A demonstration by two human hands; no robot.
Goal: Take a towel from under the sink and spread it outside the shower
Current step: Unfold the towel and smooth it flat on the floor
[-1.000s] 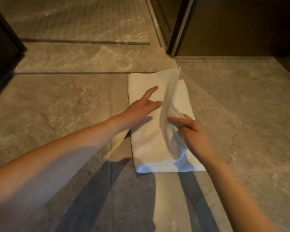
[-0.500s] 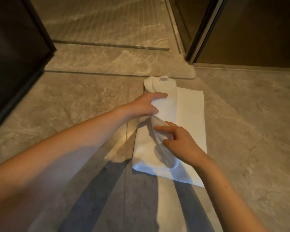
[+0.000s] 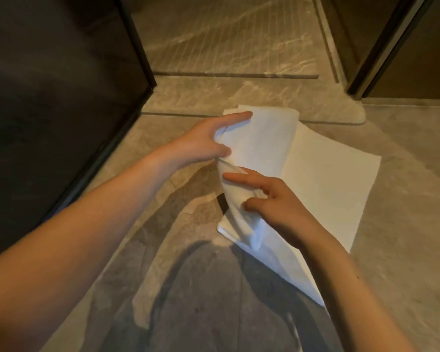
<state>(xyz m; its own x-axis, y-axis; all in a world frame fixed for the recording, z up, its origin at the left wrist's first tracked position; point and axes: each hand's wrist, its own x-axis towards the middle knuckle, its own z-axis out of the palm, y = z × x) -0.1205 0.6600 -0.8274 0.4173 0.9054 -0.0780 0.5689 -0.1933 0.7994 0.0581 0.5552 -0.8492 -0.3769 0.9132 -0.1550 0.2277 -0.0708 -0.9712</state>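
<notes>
A white towel (image 3: 325,174) lies partly unfolded on the grey stone floor, just in front of the shower's raised sill (image 3: 252,97). Its right half rests flat on the floor. Its upper layer is lifted off the floor and folds over toward the left. My left hand (image 3: 203,141) grips the far left edge of that lifted layer between fingers and thumb. My right hand (image 3: 274,201) pinches the same layer nearer to me, with the index finger stretched out along the fold. The towel's near left corner hangs below my right hand.
A dark glass panel with a black frame (image 3: 69,102) stands on the left. The grooved shower floor (image 3: 229,39) lies beyond the sill. A dark door frame (image 3: 371,54) rises at the upper right. My arms throw shadows on the floor near me.
Both hands have carried the towel's top layer leftward, so more of the flat lower layer shows on the right. The view has shifted, and the towel sits at more of an angle.
</notes>
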